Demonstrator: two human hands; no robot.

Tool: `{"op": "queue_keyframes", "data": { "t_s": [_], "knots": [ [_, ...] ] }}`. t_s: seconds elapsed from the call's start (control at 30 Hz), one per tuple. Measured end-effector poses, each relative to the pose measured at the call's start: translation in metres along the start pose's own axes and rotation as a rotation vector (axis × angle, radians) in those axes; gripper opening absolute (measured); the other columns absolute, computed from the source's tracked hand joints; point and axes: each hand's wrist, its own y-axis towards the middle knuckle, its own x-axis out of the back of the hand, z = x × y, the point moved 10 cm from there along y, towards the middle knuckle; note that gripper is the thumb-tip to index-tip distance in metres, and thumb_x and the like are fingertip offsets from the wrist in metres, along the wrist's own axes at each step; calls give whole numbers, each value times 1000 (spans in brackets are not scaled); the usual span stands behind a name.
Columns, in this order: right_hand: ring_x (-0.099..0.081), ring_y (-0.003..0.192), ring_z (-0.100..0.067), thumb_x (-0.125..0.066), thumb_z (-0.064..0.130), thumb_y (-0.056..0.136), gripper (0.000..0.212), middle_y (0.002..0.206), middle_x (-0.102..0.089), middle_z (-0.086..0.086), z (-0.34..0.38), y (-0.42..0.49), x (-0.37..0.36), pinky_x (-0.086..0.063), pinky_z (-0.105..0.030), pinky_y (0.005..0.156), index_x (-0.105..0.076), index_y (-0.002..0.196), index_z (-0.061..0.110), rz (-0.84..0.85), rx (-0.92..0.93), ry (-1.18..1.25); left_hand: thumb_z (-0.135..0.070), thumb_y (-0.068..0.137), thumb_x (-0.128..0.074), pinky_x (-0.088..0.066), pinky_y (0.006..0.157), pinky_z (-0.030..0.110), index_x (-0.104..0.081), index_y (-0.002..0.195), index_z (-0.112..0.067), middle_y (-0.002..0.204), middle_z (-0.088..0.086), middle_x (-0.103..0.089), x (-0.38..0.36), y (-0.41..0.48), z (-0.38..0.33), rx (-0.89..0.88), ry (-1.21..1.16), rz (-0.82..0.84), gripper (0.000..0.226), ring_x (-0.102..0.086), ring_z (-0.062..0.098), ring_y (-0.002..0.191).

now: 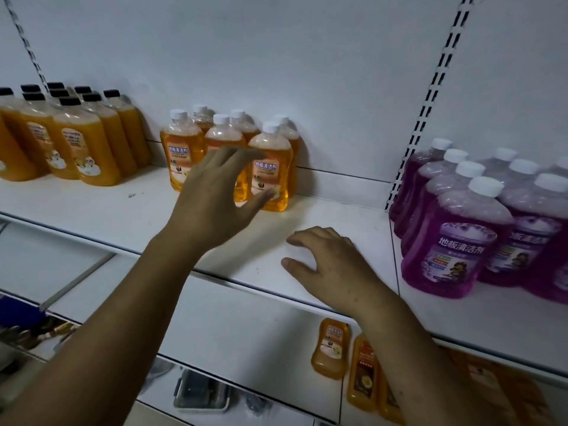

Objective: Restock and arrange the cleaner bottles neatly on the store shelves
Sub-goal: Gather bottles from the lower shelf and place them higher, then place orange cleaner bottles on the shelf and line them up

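Note:
Several orange cleaner bottles with white caps (270,167) stand in two rows at the back middle of the white shelf (123,207). My left hand (212,198) hovers just in front of them, fingers spread, holding nothing. My right hand (325,262) rests open on the shelf's front part, fingers curled down, empty. Several purple cleaner bottles (451,244) stand in rows on the right shelf section. Darker orange bottles with black caps (80,142) are grouped at the far left. Below the shelf, more orange bottles (332,348) lie flat.
Slotted metal uprights (427,96) run up the white back wall between shelf sections. A lower shelf (233,327) sits under the main one. A small clear plastic tray (203,392) and a fan-like object lie on the floor area below. Cluttered items are at the lower left.

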Motion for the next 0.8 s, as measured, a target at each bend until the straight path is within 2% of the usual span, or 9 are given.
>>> {"op": "queue_keyframes", "data": {
  "t_s": [0.13,0.3,0.43,0.53,0.6,0.7,0.8],
  "knots": [
    [-48,133,-8,-60,52,99,45,144,-56,15,-2,-20,18,-37,-36,115,-56,142,36,-91,16,8,-58,93,-67,-48,104,43,-56,144,-30,144,-4,-60,-1,-52,-24,21,-66,48,60,-54,19,132],
    [-52,124,-4,-64,42,97,38,132,-62,13,-4,-99,47,-40,-25,105,-66,131,26,-320,102,84,-55,94,-66,-50,102,43,-58,139,-30,138,-6,-63,-9,-107,-65,-24,-117,129,53,-56,16,126],
    [-59,116,-18,-66,30,96,31,122,-61,4,-25,-178,66,-48,-37,100,-69,123,14,-516,123,54,-49,94,-67,-50,98,43,-68,128,-26,123,-8,-70,-20,-149,-103,-90,-191,127,40,-65,17,116],
    [-60,102,-19,-66,26,94,26,110,-62,-3,-50,-223,63,-48,-30,92,-72,111,7,-579,55,50,-47,96,-65,-52,91,37,-72,118,-22,115,-9,-72,-35,-176,-122,-100,-287,143,34,-68,15,107],
    [-58,100,-13,-66,27,93,24,105,-63,-3,-71,-244,45,-44,-21,90,-73,105,7,-576,-19,72,-53,96,-62,-54,87,35,-71,118,-26,113,-13,-70,-63,-196,-126,-63,-360,261,36,-67,11,104],
    [-57,97,1,-65,40,99,21,102,-63,10,-119,-257,-4,-42,-10,84,-70,107,21,-465,-225,228,-68,93,-57,-55,87,30,-63,125,-40,118,-22,-64,-131,-227,-112,92,-429,520,44,-63,1,104],
    [-60,104,4,-61,59,92,32,108,-63,19,-175,-260,-69,-43,-8,79,-63,113,35,-325,-486,326,-63,90,-66,-57,90,33,-60,128,-40,124,-17,-63,-213,-255,-83,282,-443,722,44,-62,0,105]
  ]
}}
